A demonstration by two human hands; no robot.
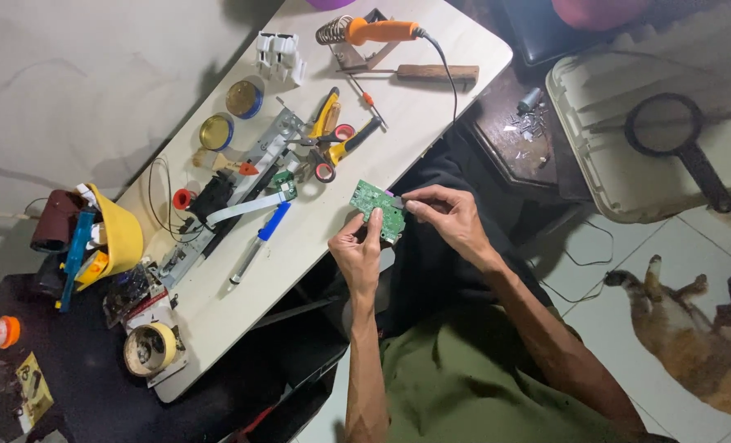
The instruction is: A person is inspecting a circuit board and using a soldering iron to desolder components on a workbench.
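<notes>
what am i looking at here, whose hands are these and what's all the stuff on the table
This is one picture from a camera worn on a person's head, looking down at their own two bare hands; there is no machine. The left hand and the right hand together hold a small green circuit board at the edge of a white table. On the table lie an orange-handled soldering iron on its stand, yellow-handled pliers, two round tins, a blue pen-like tool, a long metal part and a tape roll. On the tiled floor at right lies an animal with orange fur.
</notes>
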